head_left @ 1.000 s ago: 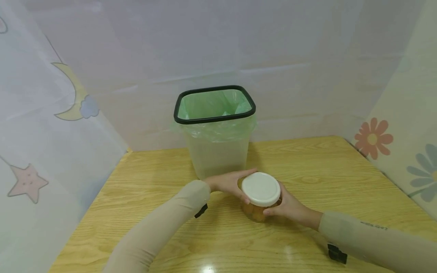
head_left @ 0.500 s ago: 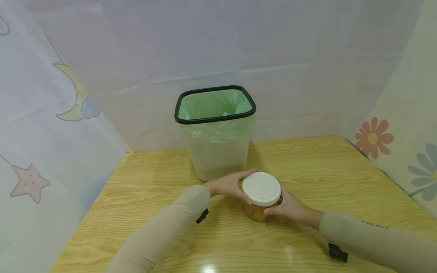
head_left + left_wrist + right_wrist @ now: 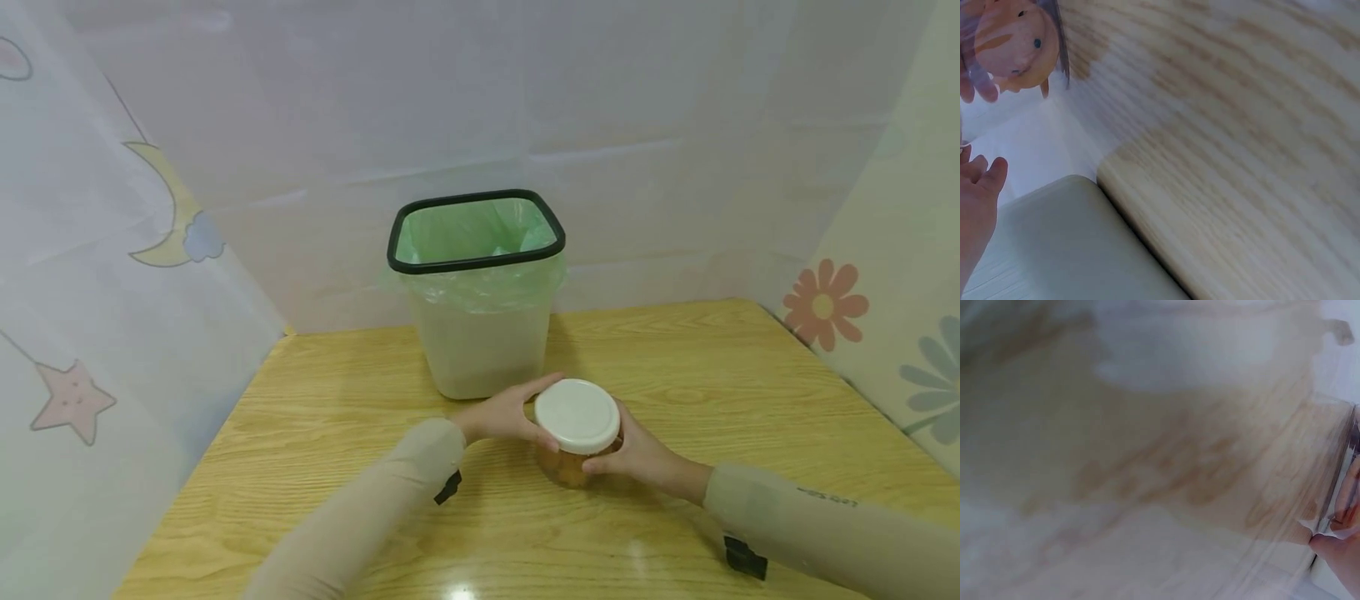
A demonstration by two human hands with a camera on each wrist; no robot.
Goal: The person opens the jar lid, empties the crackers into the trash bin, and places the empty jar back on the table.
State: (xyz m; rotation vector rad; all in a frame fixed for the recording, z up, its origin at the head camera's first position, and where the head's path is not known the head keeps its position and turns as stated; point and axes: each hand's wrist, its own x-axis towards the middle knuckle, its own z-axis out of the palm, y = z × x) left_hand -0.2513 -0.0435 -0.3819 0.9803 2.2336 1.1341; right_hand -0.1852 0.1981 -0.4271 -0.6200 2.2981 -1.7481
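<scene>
A clear jar [image 3: 561, 468] with orange contents stands on the wooden table, its white lid [image 3: 577, 415] on top. From the left, my left hand [image 3: 504, 414] grips the lid's edge, thumb at the front and fingers behind. My right hand [image 3: 647, 454] holds the jar's right side, with its thumb in front. In the left wrist view, the jar [image 3: 1019, 44] shows orange shapes at the top left, and part of the left hand [image 3: 975, 206] lies below it. The right wrist view catches the right hand [image 3: 1340, 555] against the jar's clear wall.
Behind the jar and to its left stands a pale bin with a black rim [image 3: 477, 267] and a green liner [image 3: 457, 229]. The wooden table [image 3: 360, 383] extends around both. Printed sheets with a moon, a star and flowers rise at the back and sides.
The head view has shifted a little, so everything sits slightly farther right in it. Both hands keep their hold around the jar and lid.
</scene>
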